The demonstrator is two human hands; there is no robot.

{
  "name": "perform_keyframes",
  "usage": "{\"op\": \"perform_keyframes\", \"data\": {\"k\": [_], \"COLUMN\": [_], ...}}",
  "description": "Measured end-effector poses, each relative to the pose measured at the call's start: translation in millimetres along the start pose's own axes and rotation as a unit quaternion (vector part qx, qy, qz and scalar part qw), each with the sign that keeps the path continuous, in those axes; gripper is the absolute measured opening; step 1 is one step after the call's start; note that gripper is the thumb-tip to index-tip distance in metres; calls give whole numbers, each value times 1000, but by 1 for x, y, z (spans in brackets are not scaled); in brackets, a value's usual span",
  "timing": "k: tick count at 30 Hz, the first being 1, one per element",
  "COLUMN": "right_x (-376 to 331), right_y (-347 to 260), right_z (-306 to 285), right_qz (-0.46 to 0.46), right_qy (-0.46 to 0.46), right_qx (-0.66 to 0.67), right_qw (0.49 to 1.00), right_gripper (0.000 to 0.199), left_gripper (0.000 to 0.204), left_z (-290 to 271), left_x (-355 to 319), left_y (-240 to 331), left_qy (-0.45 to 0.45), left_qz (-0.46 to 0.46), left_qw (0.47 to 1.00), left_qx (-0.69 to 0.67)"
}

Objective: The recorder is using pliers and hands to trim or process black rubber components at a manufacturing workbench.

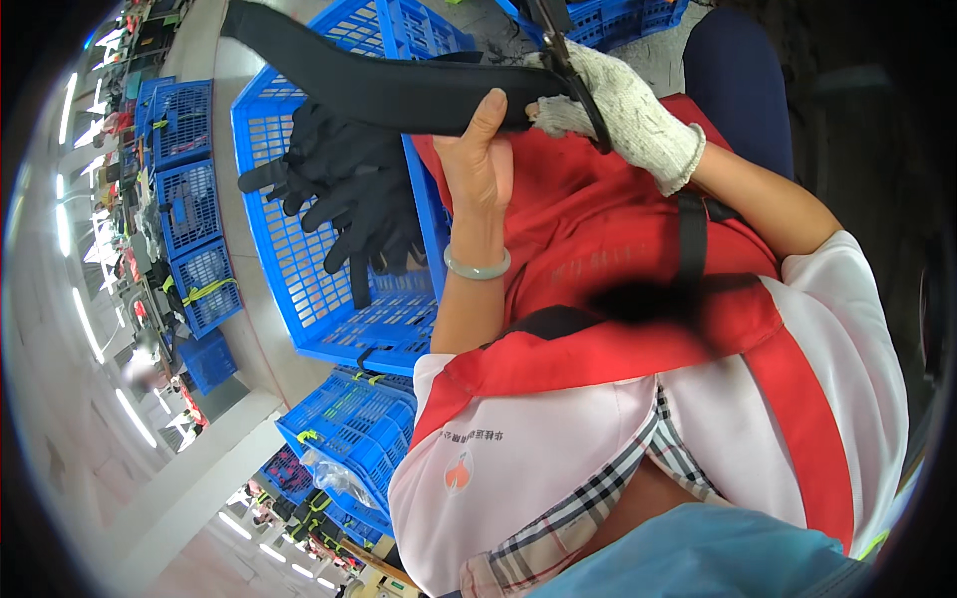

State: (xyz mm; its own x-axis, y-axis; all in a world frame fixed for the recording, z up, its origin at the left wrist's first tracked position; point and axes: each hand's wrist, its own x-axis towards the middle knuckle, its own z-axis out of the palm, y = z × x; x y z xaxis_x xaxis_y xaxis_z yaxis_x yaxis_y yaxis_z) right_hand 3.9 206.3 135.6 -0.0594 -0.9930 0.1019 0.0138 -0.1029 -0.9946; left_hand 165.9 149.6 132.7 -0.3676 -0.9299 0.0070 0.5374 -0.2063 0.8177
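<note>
The left hand point(480, 154) is bare, with a pale green bangle point(477, 265) on the wrist. Its fingers are closed round a long black padded strap piece point(379, 85), thumb laid up over the near face. The piece runs from about 10 o'clock of the view, near the top edge, across to 12 o'clock, where it meets the other hand.

The right hand point(618, 105) wears a white knitted glove. It is clenched on black-handled scissors point(573, 75) – the handle loop sits over the gloved fingers and the blades point up toward 12 o'clock, beside the end of the strap piece. Whether the blades are touching the piece cannot be told.

Below both hands lies a red apron point(598, 229) with a black strap point(690, 239) running down it, worn over a white sleeve and a plaid collar.

At 9 to 10 o'clock of the left hand stands a blue plastic crate point(299, 299) with an open lattice wall. Inside it lies a heap of black pieces point(349, 189) of the same kind, tumbled loosely against the far wall.

More blue crates point(189, 199) stand in a row at 9 o'clock – smaller in the frame, holding dark items too small to identify. Another blue crate point(349, 429) sits at 7 o'clock, with a clear plastic bag in it.
</note>
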Motion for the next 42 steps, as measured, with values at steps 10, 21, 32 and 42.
{"op": "perform_keyframes", "data": {"k": [10, 21, 32, 42], "right_x": [11, -15, -26, -20], "right_y": [-13, 3, 2, 11], "right_z": [-3, -30, -43, -35], "right_qz": [34, 41, 72, -49], "right_qy": [-48, -105, -203, -171], "right_qx": [54, -205, -282, -311], "right_qw": [997, 972, 935, 933], "right_gripper": [40, 38, 58, 58], "left_gripper": [36, 38, 34, 37], "left_z": [-16, -37, -36, -32], "left_x": [13, 7, 8, 5], "left_y": [16, 18, 17, 11], "left_qy": [-30, -9, -32, -13], "left_qz": [-6, -39, -70, -68], "left_qw": [999, 999, 996, 997], "left_qx": [25, -23, 42, 26]}}
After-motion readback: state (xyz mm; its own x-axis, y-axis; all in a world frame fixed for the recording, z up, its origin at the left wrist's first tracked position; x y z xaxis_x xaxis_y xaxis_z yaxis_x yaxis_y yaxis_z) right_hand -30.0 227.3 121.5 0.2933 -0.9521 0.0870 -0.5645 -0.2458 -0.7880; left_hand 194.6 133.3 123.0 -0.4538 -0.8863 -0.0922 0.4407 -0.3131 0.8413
